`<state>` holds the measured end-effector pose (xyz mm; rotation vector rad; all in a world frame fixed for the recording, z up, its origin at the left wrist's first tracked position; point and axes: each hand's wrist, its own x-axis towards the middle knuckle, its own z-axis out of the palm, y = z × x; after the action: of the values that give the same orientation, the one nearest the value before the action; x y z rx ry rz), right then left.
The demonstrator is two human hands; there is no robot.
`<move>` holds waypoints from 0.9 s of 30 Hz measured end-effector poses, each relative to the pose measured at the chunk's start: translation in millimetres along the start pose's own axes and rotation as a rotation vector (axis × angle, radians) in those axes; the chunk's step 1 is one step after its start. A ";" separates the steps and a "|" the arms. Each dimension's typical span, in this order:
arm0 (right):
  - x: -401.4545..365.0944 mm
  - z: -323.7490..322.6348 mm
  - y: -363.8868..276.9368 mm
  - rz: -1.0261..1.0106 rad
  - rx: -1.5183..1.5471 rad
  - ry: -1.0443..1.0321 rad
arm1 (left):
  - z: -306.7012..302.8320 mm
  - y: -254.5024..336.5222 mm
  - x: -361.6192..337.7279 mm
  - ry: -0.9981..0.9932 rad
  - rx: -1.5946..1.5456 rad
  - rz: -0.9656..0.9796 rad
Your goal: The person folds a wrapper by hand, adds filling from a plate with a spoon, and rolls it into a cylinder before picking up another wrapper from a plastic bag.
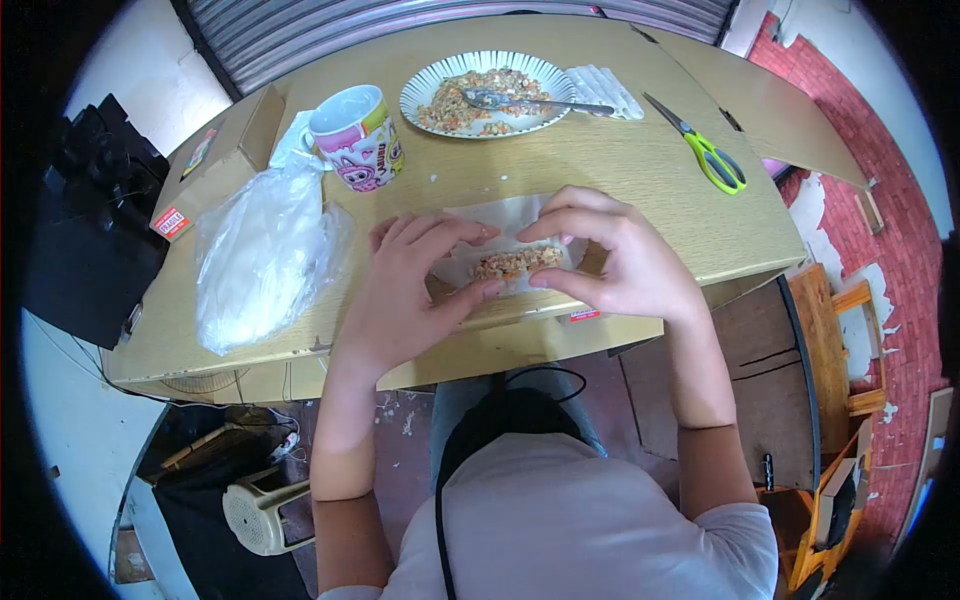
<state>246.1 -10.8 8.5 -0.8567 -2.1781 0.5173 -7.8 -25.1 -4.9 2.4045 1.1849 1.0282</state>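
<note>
A thin, translucent white food wrapper [492, 213] lies near the table's front edge. On it sits a short strip of crumbly, minced filling [518, 263]. My left hand [425, 270] is at the wrapper's left side, its fingers curled over the sheet and its thumb by the filling's near left end. From the right, my right hand [615, 250] curves around the other end, thumb low and index finger above the filling. Both hands grip the wrapper with bent fingers; the undersides of the fingertips are hidden.
Behind the hands stands a fluted plate [412, 100] of minced filling with a spoon [540, 102]. Several white rolls [605, 92] lie beside it. Green-handled scissors [705, 150] are at right. A cartoon mug [355, 140], plastic bag [262, 260] and cardboard box [225, 150] stand at left.
</note>
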 end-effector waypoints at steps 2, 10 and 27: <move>3.8 1.6 1.3 -0.041 -0.021 -0.029 | -2.2 0.8 -1.3 -0.006 0.053 0.039; 4.1 5.8 6.0 -0.051 -0.100 -0.068 | 5.9 -3.8 0.3 -0.010 0.056 -0.010; 6.7 11.9 0.9 -0.168 -0.225 0.004 | -0.4 -8.6 -4.1 0.002 0.034 0.004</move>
<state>234.1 -6.6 3.4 -0.7807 -2.3094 0.1903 -14.8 -22.9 -11.0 2.4330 1.2083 1.0192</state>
